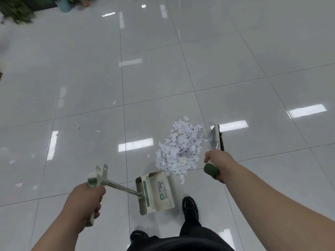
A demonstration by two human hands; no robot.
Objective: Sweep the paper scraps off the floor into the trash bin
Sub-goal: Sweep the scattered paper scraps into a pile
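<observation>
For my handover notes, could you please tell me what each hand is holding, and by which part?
The left hand grips the dustpan by its handle's top; the right hand grips the broom by its green handle end.

Open floor lies beyond the scrap pile; dustpan and shoe (both close) crowd its near side.

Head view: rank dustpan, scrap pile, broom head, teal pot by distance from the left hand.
1. dustpan, just right of the left hand, which holds its handle.
2. scrap pile, beyond the dustpan.
3. broom head, at the pile's right edge.
4. teal pot, far top left.
</observation>
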